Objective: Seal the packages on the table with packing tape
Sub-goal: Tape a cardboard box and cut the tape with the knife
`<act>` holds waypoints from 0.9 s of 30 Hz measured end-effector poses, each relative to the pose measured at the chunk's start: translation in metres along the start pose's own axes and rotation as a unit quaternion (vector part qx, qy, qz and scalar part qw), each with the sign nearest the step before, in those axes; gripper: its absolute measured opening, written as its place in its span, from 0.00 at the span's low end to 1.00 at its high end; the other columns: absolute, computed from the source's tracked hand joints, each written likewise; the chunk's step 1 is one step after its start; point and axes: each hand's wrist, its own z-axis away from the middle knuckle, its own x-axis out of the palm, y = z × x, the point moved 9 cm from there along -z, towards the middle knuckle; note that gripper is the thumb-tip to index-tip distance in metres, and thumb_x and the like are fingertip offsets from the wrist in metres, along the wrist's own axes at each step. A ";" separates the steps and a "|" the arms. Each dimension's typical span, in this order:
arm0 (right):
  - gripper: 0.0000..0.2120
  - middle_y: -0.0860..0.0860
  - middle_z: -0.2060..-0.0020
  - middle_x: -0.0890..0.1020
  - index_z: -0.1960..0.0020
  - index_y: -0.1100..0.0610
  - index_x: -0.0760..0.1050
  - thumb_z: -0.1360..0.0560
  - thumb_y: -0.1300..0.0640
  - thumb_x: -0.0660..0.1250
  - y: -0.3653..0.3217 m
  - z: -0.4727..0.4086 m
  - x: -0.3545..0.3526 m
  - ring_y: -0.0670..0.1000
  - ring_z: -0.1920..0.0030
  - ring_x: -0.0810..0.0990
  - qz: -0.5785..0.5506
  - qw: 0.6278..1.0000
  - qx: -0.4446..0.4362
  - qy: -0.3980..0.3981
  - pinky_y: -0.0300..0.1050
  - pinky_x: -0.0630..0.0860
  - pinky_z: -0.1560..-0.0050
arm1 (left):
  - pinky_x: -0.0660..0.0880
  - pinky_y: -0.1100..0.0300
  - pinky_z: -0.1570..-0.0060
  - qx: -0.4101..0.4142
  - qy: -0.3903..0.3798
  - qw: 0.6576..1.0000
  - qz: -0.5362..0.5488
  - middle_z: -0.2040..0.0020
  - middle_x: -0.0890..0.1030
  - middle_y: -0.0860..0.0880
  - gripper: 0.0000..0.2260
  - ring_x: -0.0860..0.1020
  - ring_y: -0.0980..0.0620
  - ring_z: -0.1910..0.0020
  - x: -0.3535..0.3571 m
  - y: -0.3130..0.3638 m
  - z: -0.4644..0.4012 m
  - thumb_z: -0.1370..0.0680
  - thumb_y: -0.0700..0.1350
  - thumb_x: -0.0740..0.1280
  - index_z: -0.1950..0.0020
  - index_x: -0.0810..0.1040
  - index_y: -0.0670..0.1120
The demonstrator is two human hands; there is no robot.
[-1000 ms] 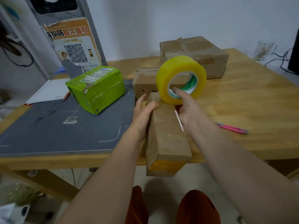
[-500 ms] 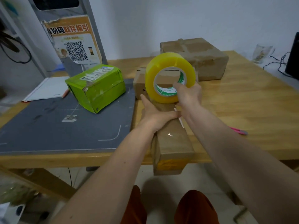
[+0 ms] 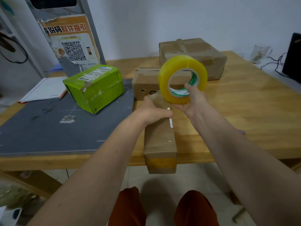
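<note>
A light wooden tabletop [image 3: 244, 111] carries several parcels. A long, narrow brown cardboard package [image 3: 160, 139] lies at the tabletop's near edge, its near end hanging over that edge and already banded with yellowish tape. It looks stiff and light, likely to slide unless pinned from above.

The left hand [image 3: 152, 111] rests on the package's far half, palm down, pressing it to the wood. The right hand [image 3: 192, 99] grips a wide roll of yellow packing tape [image 3: 182, 79], thumb through the core and fingers under the rim, holding it upright above the package's far end. The roll looks firm and smooth, so the core seems the safest hold.

Compared with half a second ago, the roll sits further right and the left hand lies flatter, its fingers now reaching toward the far end.
</note>
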 end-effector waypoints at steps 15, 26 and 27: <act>0.10 0.43 0.56 0.74 0.50 0.45 0.69 0.23 0.56 0.70 -0.020 -0.025 -0.037 0.61 0.41 0.77 0.088 0.992 -0.082 0.042 0.48 0.74 0.68 | 0.68 0.47 0.33 -0.033 0.086 0.992 -0.091 0.21 0.52 0.44 0.36 0.63 0.42 0.26 -0.019 -0.001 -0.007 0.25 0.48 0.66 0.21 0.53 0.61; 0.16 0.51 0.50 0.80 0.38 0.54 0.73 0.24 0.59 0.71 0.009 -0.037 -0.047 0.57 0.48 0.79 0.047 0.998 -0.039 0.035 0.56 0.81 0.64 | 0.76 0.42 0.40 -0.021 0.082 0.991 0.100 0.28 0.68 0.45 0.38 0.74 0.40 0.35 -0.021 -0.007 -0.007 0.36 0.45 0.71 0.27 0.66 0.63; 0.16 0.50 0.52 0.79 0.38 0.54 0.74 0.24 0.59 0.71 0.008 -0.037 -0.044 0.56 0.51 0.80 0.052 0.997 -0.044 0.029 0.54 0.81 0.67 | 0.75 0.42 0.40 -0.022 0.083 0.989 0.121 0.29 0.69 0.44 0.38 0.74 0.39 0.35 -0.021 -0.009 -0.008 0.35 0.44 0.71 0.27 0.67 0.63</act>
